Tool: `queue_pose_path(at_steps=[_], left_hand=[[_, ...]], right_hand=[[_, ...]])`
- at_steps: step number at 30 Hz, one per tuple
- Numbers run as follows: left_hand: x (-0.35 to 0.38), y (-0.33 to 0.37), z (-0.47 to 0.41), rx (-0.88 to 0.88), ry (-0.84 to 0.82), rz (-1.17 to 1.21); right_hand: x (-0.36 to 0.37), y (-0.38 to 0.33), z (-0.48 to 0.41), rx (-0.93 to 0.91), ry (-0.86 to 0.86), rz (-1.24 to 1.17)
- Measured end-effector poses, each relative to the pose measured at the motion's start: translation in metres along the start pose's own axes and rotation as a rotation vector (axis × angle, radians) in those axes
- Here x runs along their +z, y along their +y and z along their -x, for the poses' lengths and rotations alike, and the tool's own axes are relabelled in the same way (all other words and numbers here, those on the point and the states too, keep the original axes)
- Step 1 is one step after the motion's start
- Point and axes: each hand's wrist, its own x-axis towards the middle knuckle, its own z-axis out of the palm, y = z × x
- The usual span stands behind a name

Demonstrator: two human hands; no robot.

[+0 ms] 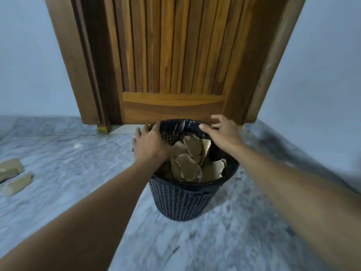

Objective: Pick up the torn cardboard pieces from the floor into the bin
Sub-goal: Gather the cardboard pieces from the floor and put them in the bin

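Three or so floor pieces [13,177], far left and well apart from the bin: tan cardboard, flat and blocky. The blur makes my count uncertain. They lie on the floor [78,192], smooth grey-white marble with veins.

Left hand [150,145]: on the bin's left rim, thumb over the top, fingers down the outside. I read this as a grip on the rim.

Bin [181,202]: black plastic, round, tapering downward, with a lattice wall. A glossy black liner [175,124] is crumpled over the far rim. The bin stands on the floor just in front of the door [172,55], which is brown slatted wood.

Binned pieces [191,163]: tan, with ragged torn edges, some curled, stacked on end and reaching close to the rim.

Right hand [220,132]: at the far right rim, thumb laid on the liner, fingers splayed beyond it. I cannot tell whether they close on the rim. The hands are apart, one on each side of the bin.

Step in hand, as I judge it: steadying or shifting the bin, with most of the load in and the floor pieces outstanding. To do it well I would:
- hold opposite rims level, so the light bin does not tip and spill the tall stack;
- take hard rim rather than liner film alone, which would likely slip or tear;
- bring the bin toward the left pieces;
- press the stack down first to make room.
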Motion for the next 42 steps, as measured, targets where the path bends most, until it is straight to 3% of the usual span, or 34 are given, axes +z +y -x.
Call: queue_pose_path(at_steps=[3, 5, 9, 12, 16, 32, 37, 42], left_hand=[[-0.001, -0.004, -0.007, -0.183, -0.111, 0.02], [-0.006, -0.013, -0.014, -0.23, -0.114, 0.147], [-0.01, -0.042, -0.008, -0.319, -0.178, 0.482], [-0.014, -0.06, -0.004, -0.326, -0.137, 0.582], [-0.041, -0.092, -0.002, -0.424, -0.063, 0.721], [-0.18, -0.275, 0.034, -0.679, 0.398, 0.689], [-0.186, -0.319, 0.043, -0.71, 0.347, 0.674], [-0.192, -0.322, 0.045, -0.72, 0.194, 0.524]], right_hand=[[-0.018, 0.027, 0.005, -0.029, 0.065, 0.299], [-0.028, 0.042, 0.01, 0.104, -0.011, 0.375], [-0.029, 0.042, 0.03, 0.388, -0.208, -0.092], [-0.017, 0.034, 0.028, 0.387, -0.205, -0.288], [0.019, 0.01, 0.016, 0.355, -0.185, -0.318], [0.239, -0.166, 0.035, 0.156, -0.298, -0.547], [0.282, -0.182, 0.041, 0.082, -0.366, -0.414], [0.281, -0.198, 0.044, 0.011, -0.385, -0.057]])
